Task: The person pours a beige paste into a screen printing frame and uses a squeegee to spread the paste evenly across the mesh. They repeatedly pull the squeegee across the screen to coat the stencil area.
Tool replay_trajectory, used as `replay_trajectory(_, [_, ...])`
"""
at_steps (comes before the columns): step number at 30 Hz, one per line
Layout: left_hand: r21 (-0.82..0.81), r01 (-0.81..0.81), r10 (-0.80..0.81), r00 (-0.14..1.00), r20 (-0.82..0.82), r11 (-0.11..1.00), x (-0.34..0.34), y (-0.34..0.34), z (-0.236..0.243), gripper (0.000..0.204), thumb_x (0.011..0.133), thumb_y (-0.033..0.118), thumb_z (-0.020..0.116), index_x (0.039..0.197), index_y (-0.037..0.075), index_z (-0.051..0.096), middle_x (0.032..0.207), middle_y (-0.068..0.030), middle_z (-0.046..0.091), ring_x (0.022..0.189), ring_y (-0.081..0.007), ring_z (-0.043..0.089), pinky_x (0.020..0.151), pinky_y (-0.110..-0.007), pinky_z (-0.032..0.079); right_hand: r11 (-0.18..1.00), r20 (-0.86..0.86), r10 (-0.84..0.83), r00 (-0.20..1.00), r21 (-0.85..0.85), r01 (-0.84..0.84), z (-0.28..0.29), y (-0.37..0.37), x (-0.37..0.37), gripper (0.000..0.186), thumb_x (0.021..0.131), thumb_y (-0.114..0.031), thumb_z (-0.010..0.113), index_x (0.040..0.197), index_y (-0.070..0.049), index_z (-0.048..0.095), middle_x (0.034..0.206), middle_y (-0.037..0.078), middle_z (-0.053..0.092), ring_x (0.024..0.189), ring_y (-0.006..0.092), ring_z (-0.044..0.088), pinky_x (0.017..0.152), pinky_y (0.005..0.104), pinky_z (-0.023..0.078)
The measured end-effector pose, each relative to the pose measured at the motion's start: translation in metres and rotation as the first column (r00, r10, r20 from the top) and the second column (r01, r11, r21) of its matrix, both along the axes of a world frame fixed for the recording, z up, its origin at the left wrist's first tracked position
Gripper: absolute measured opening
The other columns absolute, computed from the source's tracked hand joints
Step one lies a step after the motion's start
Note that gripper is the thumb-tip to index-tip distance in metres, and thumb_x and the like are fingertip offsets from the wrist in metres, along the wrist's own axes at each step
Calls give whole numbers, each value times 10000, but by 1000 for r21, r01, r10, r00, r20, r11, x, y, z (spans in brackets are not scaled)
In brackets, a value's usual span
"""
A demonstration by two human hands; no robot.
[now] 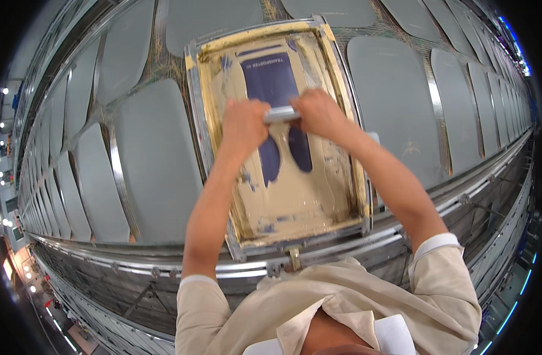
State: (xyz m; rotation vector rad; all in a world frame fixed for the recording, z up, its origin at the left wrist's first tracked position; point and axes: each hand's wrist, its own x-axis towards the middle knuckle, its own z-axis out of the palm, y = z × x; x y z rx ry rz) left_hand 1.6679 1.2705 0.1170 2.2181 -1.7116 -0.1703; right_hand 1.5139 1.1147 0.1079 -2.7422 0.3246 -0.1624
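Note:
My left hand (pixel 245 125) and my right hand (pixel 318 112) both grip a silver squeegee bar (pixel 280 113), one at each end. The bar lies crosswise over a printing screen in a metal frame (pixel 362 201) edged with stained yellow tape. Cream ink (pixel 282 207) covers much of the screen's lower half and edges. A dark blue area (pixel 266 81) shows in the upper middle, with two more dark blue shapes below the bar. The bar's lower edge is partly hidden by my hands.
Rows of grey cut panels (pixel 389 106) lie on long boards either side of the screen, receding into the distance. A metal rail (pixel 436 207) runs along the near edge in front of my body. Further rails and lights show at both rims.

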Motion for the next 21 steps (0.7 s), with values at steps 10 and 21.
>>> replay_trajectory(10, [79,19,-21,1000,18,997,178,-148,-33,312,777,319,789,1030,145,733,924,-124,732,880,-355,689,787,-433,542,999,-114,-44,993,-36,41,-26,-155,183,290,768,-319,779,890,-59,741,855,221,715,860,393,710,766,485,559])
replay_trajectory(21, [62,-90,92,996,-22,994,65,-65,-20,219,755,257,796,920,128,733,879,-108,727,859,-355,685,748,-429,533,999,-46,-14,999,-42,12,-16,-68,79,253,767,-278,777,871,-55,717,848,212,709,839,396,696,776,489,546])
